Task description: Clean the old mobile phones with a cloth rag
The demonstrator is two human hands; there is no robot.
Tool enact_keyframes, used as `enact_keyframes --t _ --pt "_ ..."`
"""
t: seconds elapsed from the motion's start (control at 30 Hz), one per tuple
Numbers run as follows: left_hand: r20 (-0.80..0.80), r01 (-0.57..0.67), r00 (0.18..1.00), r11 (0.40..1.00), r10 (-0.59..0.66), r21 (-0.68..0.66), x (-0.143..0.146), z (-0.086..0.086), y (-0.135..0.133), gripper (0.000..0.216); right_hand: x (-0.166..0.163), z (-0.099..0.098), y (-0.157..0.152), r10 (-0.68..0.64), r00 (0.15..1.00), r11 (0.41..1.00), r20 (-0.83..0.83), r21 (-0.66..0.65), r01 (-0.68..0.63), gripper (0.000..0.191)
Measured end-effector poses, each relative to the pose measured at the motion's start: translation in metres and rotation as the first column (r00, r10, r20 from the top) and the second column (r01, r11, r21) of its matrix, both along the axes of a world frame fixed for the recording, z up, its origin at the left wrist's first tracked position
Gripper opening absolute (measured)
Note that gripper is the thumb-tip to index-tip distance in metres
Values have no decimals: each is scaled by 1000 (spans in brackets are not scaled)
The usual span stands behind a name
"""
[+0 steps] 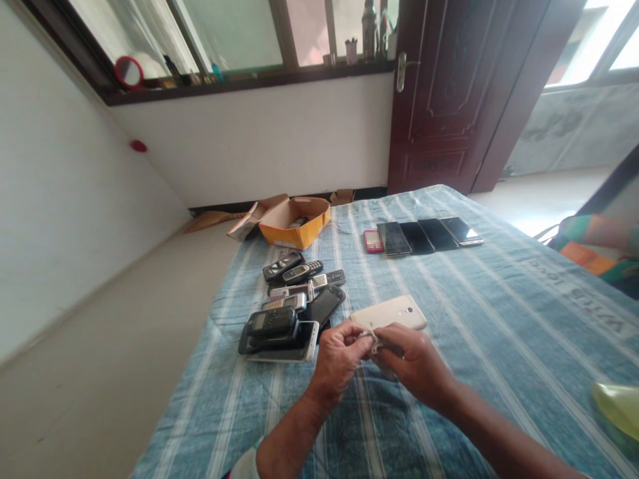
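Observation:
Close together over the cloth, both my hands pinch a small whitish looped thing [373, 340] that looks like a cord or a twist of cloth; its kind is unclear. Thumb and fingers of my left hand [338, 356] close on its left end. My right hand [415, 359] grips the other side, where something greyish shows between the fingers. Just beyond my fingertips a gold smartphone [389, 313] lies back side up. To the left of my left hand is a heap of old phones, with a black phone [272, 322] on top of a white-edged smartphone [307, 346].
A striped blue cloth [479, 372] covers the surface. An open orange box [299, 233] stands at the far left edge. Several dark smartphones [417, 237] lie in a row at the back right beside a small red-edged item [373, 241]. Something yellow [619, 406] is at the right.

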State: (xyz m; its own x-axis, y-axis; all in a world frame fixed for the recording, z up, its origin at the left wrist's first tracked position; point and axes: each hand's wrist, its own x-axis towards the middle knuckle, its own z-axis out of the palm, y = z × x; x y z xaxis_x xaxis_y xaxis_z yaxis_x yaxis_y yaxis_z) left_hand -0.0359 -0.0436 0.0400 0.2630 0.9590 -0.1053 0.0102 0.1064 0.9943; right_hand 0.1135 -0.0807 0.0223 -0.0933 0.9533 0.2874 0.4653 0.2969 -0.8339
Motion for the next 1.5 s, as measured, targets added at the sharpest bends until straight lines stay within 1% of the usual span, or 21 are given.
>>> enact_keyframes --t 0.1,0.17,0.23,0.27,0.3,0.33,0.37,0.43,0.5,0.57,0.63,0.73,0.87,1.03,1.13,1.23,1.37,1.5 --pt "-2 23 1000 1000 -23 -5 1 0 -1 15 3 -3 1 -2 999 997 38 73 0 14" --pt "-42 43 998 998 -42 40 0 -1 -1 19 12 -3 4 -49 993 985 111 168 30 17" --pt "-146 20 989 989 2 150 -1 -4 1 23 25 -2 8 -172 960 949 223 300 101 22" --pt "-211 2 976 974 47 227 -3 -6 2 25 32 -2 10 -257 922 920 290 366 141 24" --pt "-275 -8 956 950 98 311 -4 -9 4 26 38 -3 12 -329 873 895 359 412 168 26" --pt "-331 -1 933 920 142 392 -6 -12 6 27 43 -4 14 -374 822 883 429 436 174 26" --pt "-378 26 910 890 167 456 -7 -16 8 29 46 -5 16 -394 774 882 496 440 167 26" --pt "-462 104 863 824 204 557 -10 -25 11 36 45 -10 18 -371 710 905 598 406 130 24" --pt "-533 191 818 771 217 608 -10 -33 13 47 37 -17 17 -312 705 928 637 362 83 21" --pt "-583 253 787 755 202 604 -10 -38 14 59 27 -23 15 -259 734 938 628 346 35 20" --pt "-612 281 773 773 169 569 -9 -41 14 67 19 -29 13 -219 770 935 599 356 -11 20" --pt "-633 303 766 807 110 507 -10 -42 15 74 11 -34 11 -153 817 930 556 360 -71 26" --pt "-638 344 768 812 45 471 -13 -42 18 75 5 -34 12 -10 862 947 506 281 -154 29" --pt "-641 376 767 797 19 473 -16 -47 23 75 0 -30 15 76 887 953 456 229 -199 21" --pt "-637 372 771 792 26 483 -16 -49 23 74 1 -29 15 108 884 950 454 216 -226 20" --pt "-621 359 784 801 20 479 -15 -48 21 79 1 -29 16 120 882 953 455 196 -231 20" --pt "-606 328 794 816 35 477 -15 -48 20 86 -7 -28 22 107 885 969 454 151 -195 22" --pt "-605 323 794 802 59 503 -15 -49 20 83 -18 -22 33 81 889 981 451 121 -150 23"
